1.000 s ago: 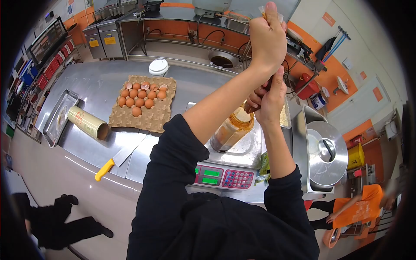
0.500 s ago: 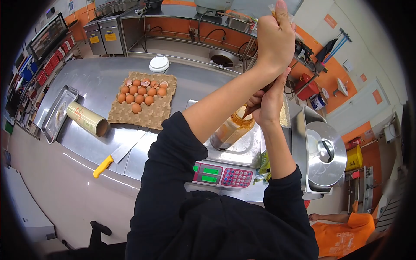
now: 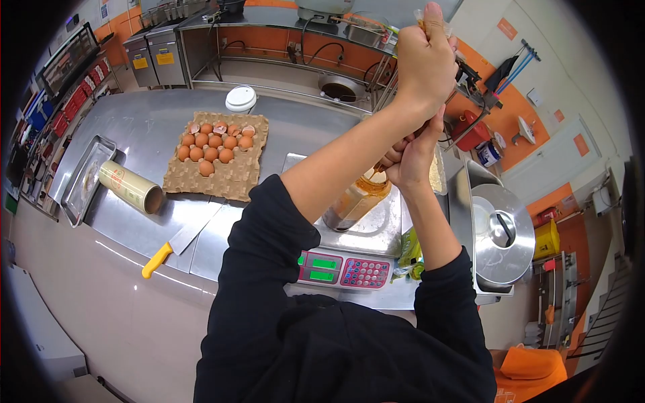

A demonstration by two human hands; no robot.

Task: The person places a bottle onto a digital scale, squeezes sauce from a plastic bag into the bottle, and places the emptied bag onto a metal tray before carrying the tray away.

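My left hand (image 3: 426, 70) is raised high, closed round the top of a clear plastic bag (image 3: 420, 16), of which only the tip shows. Just below it, my right hand (image 3: 413, 151) is wrapped round the bag's brown-filled lower part, mostly hidden by the fingers. Under my right hand stands an open jar (image 3: 356, 205), its mouth smeared orange-brown, on the metal plate (image 3: 383, 235) of a pink scale (image 3: 366, 272) with green displays. Something brown reaches from the fingers to the jar's mouth.
An egg tray (image 3: 228, 178) with several eggs and broken shells lies left, near a white-lidded tub (image 3: 241, 99), a plastic wrap roll (image 3: 131, 188), a metal tray (image 3: 84, 181) and a yellow-handled knife (image 3: 158, 260). Right are a lidded pot (image 3: 490, 248) and a person in orange (image 3: 531, 373).
Both hands have shifted slightly right and stay closed on the bag. The person in orange has moved down toward the frame's bottom edge, and the person in black at lower left has gone from view.
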